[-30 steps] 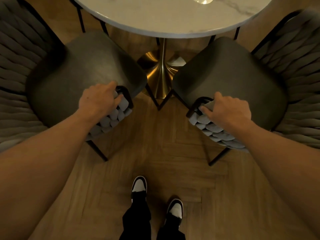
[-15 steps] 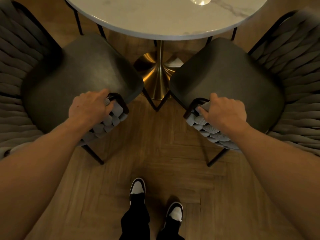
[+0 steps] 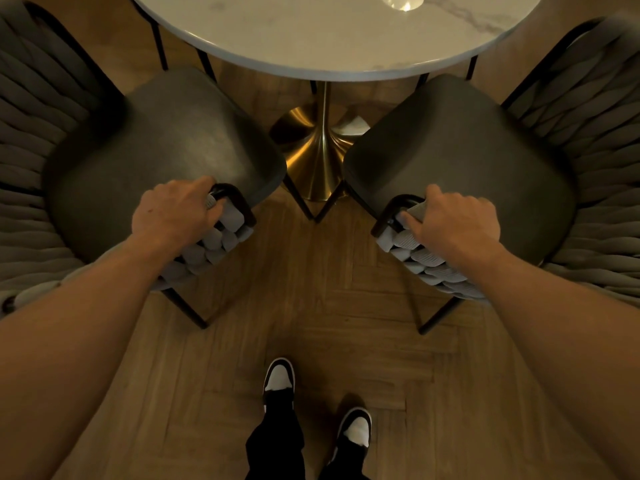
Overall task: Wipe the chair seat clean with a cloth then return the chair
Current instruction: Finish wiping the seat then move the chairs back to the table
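Shoes [image 3: 278, 379] were planted on the parquet floor [image 3: 311, 299], nearest. Left hand [image 3: 173, 213] was curled round the woven armrest [image 3: 221, 233] of the left chair [image 3: 156, 147]; right hand [image 3: 457, 223] likewise gripped the right chair [image 3: 460, 150], fingers closed, arms outstretched, presumably for returning both chairs. Marble surface [image 3: 329, 32] lay beyond. No cloth was seen.

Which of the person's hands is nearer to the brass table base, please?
Neither clearly. The left hand grips the left chair's armrest left of the brass table base; the right hand grips the right chair's armrest on the opposite side, similarly far.
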